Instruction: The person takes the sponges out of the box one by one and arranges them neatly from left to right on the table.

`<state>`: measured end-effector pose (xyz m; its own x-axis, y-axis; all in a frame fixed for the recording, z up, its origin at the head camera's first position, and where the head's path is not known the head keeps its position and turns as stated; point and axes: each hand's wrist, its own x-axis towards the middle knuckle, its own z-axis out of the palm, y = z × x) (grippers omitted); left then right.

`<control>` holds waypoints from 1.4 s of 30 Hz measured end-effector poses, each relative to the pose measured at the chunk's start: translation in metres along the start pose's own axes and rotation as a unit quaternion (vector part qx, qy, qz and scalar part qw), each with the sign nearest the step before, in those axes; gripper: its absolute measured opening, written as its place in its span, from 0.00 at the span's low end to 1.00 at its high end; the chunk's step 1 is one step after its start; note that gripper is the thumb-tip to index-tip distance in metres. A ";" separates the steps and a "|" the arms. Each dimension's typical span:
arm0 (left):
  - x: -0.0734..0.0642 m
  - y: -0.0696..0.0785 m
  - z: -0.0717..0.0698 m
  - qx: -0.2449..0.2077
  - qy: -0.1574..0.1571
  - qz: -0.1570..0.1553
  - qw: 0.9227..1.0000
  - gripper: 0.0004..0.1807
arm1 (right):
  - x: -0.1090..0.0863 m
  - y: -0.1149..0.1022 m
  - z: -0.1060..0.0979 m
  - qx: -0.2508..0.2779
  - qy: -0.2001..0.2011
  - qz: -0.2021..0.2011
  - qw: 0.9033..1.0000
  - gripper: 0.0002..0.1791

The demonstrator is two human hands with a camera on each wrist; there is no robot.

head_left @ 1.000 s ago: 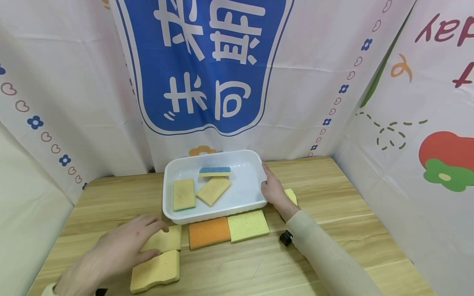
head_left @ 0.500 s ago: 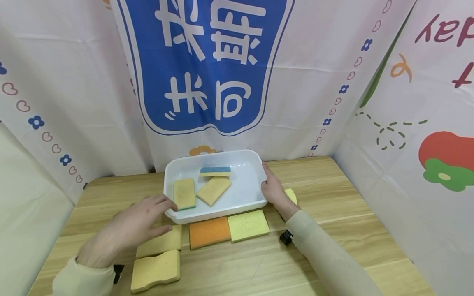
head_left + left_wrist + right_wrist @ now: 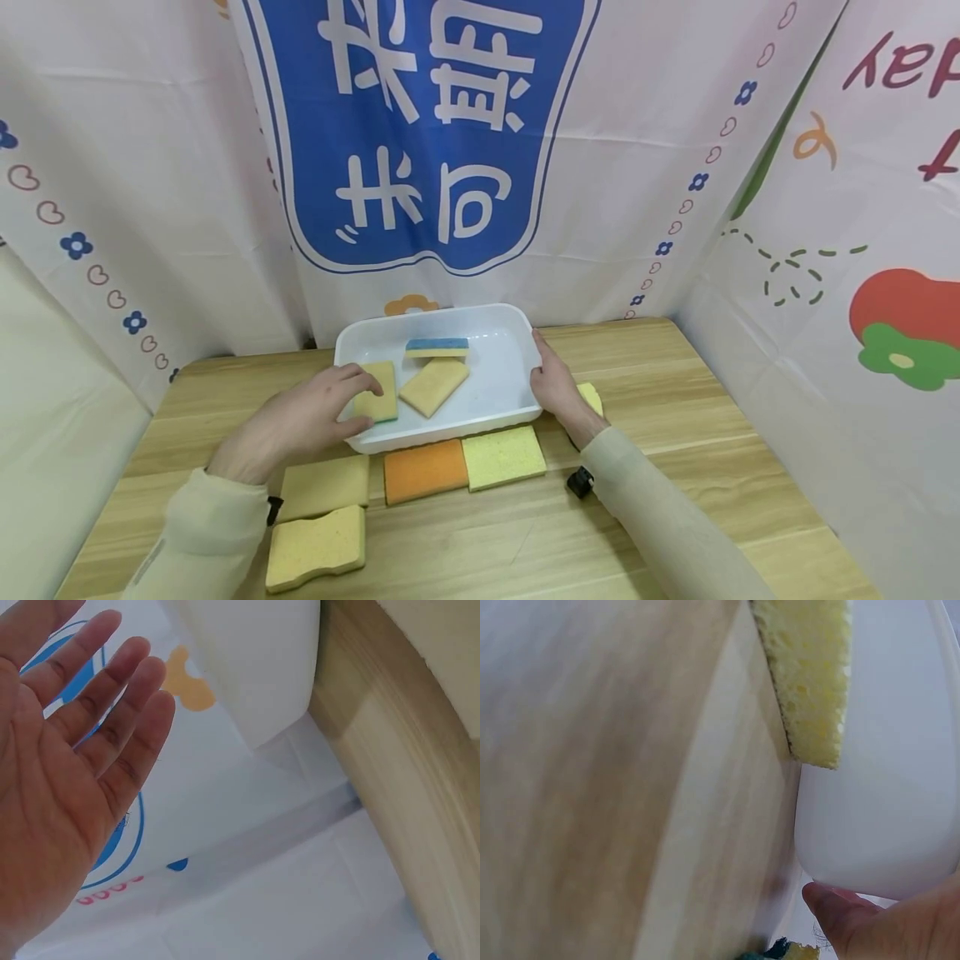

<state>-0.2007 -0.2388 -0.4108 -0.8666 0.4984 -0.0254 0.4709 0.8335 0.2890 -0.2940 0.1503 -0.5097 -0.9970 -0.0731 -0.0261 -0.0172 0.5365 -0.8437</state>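
Note:
In the head view, my left hand (image 3: 307, 417) hovers over the left end of a white plastic tray (image 3: 502, 379), with bent, parted fingers around a yellow sponge (image 3: 384, 402) with a green underside. Contact with it cannot be told; the left wrist view shows the palm and spread fingers (image 3: 139, 742) holding nothing. My right hand (image 3: 557, 385) grips the tray's right end, some fingers against the outer wall in the right wrist view. Also in the tray lie a tilted yellow sponge (image 3: 433, 386) and a blue-topped sponge (image 3: 437, 347) on its edge.
Before the tray lie an orange sponge (image 3: 425, 472) and a pale yellow sponge (image 3: 504, 457), side by side. Two more yellow sponges, a flat one (image 3: 326, 486) and a wavy-edged one (image 3: 317, 548), lie front left. Another sponge (image 3: 590, 398) is partly hidden by the right forearm. A curtain hangs behind.
My left hand has moved up and right, from above the front-left sponges, across the tray's rim to the sponge inside. My right hand has stayed at the tray's end.

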 end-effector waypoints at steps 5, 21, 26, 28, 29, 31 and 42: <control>0.015 -0.004 0.004 -0.004 -0.007 0.006 1.000 0.19 | 0.001 0.002 0.000 -0.001 0.003 -0.002 1.000 0.44; 0.053 -0.021 0.026 0.017 -0.058 0.002 0.998 0.27 | 0.002 0.001 0.000 0.002 -0.001 0.003 1.000 0.44; 0.063 -0.040 0.040 0.042 -0.073 0.008 0.996 0.34 | 0.002 0.001 0.000 0.001 0.000 0.005 1.000 0.44; 0.065 -0.040 0.041 0.043 -0.086 -0.006 0.995 0.38 | 0.003 0.001 0.001 -0.001 0.002 0.004 1.000 0.44; 0.065 -0.038 0.040 0.040 -0.092 -0.016 0.995 0.39 | 0.003 0.002 0.001 -0.002 0.002 0.003 1.000 0.44; 0.064 -0.028 0.036 0.033 -0.109 -0.037 0.993 0.42 | 0.003 0.002 0.001 -0.005 0.003 0.002 1.000 0.44; 0.066 -0.012 0.036 0.055 -0.116 -0.055 0.990 0.45 | 0.001 0.001 0.001 -0.010 0.003 -0.004 1.000 0.44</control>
<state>-0.2577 -0.2075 -0.4509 -0.8586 0.4331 -0.2742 0.4014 0.9008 0.1657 -0.2947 0.1499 -0.5108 -0.9973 -0.0722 -0.0159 -0.0267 0.5518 -0.8335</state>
